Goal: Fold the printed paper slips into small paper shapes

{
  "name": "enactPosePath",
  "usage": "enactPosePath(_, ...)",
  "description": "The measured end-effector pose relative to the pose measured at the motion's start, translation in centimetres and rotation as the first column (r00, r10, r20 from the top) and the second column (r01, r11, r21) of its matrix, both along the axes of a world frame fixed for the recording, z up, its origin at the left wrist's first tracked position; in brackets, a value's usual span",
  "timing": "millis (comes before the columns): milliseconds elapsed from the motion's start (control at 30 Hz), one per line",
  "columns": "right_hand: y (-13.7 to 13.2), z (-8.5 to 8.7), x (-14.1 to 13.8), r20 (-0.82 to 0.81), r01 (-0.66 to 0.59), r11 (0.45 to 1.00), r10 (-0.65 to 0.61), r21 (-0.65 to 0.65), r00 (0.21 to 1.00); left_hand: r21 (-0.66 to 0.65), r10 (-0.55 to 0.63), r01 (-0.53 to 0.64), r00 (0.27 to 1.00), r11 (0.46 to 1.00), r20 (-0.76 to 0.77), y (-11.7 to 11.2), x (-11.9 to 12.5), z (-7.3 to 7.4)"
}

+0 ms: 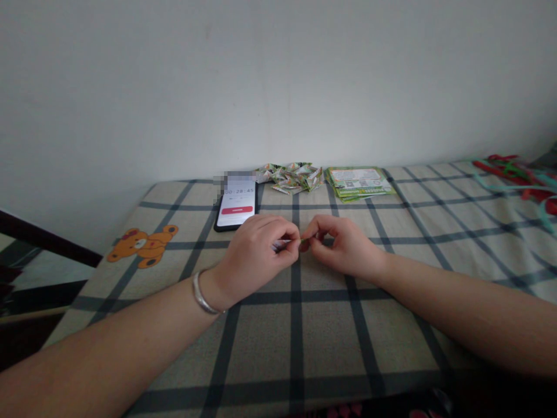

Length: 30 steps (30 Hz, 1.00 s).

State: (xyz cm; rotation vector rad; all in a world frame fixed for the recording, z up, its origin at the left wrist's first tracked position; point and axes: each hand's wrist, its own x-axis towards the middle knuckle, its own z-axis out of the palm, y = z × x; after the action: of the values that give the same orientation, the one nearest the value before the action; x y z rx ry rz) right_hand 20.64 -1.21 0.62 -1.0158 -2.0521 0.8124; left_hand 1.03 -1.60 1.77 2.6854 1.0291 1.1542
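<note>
My left hand point(256, 252) and my right hand point(339, 247) meet over the middle of a checked cloth point(296, 337). Both are closed in a pinch on one small folded paper piece point(290, 242) held between their fingertips; only a pale sliver with a bit of green shows. A silver bangle point(203, 296) sits on my left wrist. Behind the hands lies a pile of small folded paper pieces point(292, 176) and, to its right, a stack of green printed leaflets point(359, 183).
A phone point(237, 210) with a lit timer screen lies just beyond my left hand. An orange bear print point(143, 247) marks the cloth at the left. Red and green strips point(517, 174) lie at the far right. A white wall stands behind.
</note>
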Motion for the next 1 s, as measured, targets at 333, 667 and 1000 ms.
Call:
enactPosePath(333, 0.3, 0.0, 0.3, -0.001, 0.012, 0.999, -0.012, -0.048, 1.0, -0.029, -0.002, 0.003, 1.0, 1.0, 0.03, 0.2, -0.1, -0.1)
enactPosePath(667, 0.5, -0.2, 0.3, -0.097, 0.086, 0.994, -0.092, -0.066, 0.991, -0.209, 0.027, -0.006, 0.994, 0.978, 0.101, 0.2, -0.2, -0.2)
enactPosePath(1000, 0.9, -0.6, 0.4, -0.331, 0.101, 0.982, -0.15, -0.162, 0.931, -0.087, 0.051, -0.041, 0.992, 0.995, 0.113, 1.3, -0.5, -0.6)
